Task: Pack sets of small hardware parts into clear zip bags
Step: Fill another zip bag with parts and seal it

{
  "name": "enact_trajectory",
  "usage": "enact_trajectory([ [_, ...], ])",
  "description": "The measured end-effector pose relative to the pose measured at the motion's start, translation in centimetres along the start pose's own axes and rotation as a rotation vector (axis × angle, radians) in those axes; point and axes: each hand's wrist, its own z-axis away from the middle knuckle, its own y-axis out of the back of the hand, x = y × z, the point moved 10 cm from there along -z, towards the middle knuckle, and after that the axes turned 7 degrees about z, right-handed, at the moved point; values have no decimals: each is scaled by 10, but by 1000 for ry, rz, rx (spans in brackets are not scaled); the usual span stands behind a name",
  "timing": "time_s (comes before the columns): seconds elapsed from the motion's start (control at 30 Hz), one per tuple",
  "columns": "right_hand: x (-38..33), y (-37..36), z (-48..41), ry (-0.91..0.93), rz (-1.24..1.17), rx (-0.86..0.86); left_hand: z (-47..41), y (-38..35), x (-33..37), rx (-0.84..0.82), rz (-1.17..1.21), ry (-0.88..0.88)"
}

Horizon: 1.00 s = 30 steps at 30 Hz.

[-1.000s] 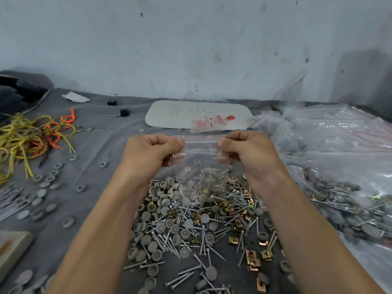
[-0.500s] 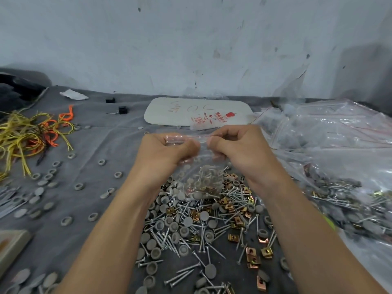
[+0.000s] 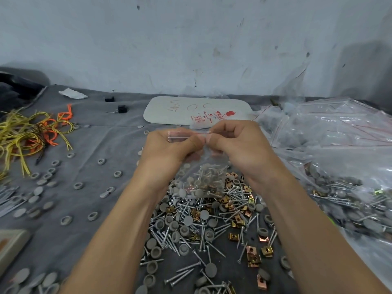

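Observation:
A small clear zip bag [image 3: 201,179] hangs between my hands above the grey cloth; screws, grey caps and a few brass clips fill its bottom. My left hand [image 3: 167,149] pinches the bag's top strip on the left. My right hand [image 3: 237,145] pinches the same strip on the right, thumbs nearly touching at the middle. Below lies a loose pile of screws, grey caps and brass clips [image 3: 203,225].
Filled clear bags [image 3: 339,149] heap up at the right. A white pack of empty bags [image 3: 186,111] lies by the wall. Yellow and orange ties [image 3: 31,134] sit at the left, with scattered grey caps [image 3: 78,185] across the cloth. A beige box corner [image 3: 10,245] shows at lower left.
My hands have drawn together along the bag's top strip, from apart at its two ends to nearly touching at the middle. The bag hangs in the same spot.

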Motion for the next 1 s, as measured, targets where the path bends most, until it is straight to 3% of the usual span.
enact_trajectory([
  [0.2, -2, -1, -1, 30, -10, 5, 1, 1, 4, 75, 50, -17],
  [0.3, 2, -8, 2, 4, -20, -72, 4, 3, 8, 122, 159, 7],
  [0.4, 10, -3, 0, -43, -30, 0, 4, 3, 5, 131, 204, 57],
  [0.47, 8, 0, -2, -20, 192, 49, 4, 18, 5, 279, 58, 37],
  [0.53, 15, -11, 0, -47, 410, -26, 7, 34, 9, 459, -31, -17],
  [0.6, 23, -35, 7, -95, 355, -217, 9, 32, 8, 502, 12, -35],
  [0.67, 17, -60, 15, -10, 186, -384, 6, 10, -1, 364, 73, 48],
  [0.77, 12, -56, 13, -4, 40, -334, 2, -23, -7, 22, 238, 132],
  [0.83, 27, -41, 10, -172, -154, -249, -4, 0, -1, 54, 282, 78],
  [0.93, 36, -26, 10, -301, -373, -183, -7, 46, -13, 186, 5, 173],
  [1.0, 34, -21, 8, -302, -434, -166, -4, 35, -34, -7, -9, 326],
])
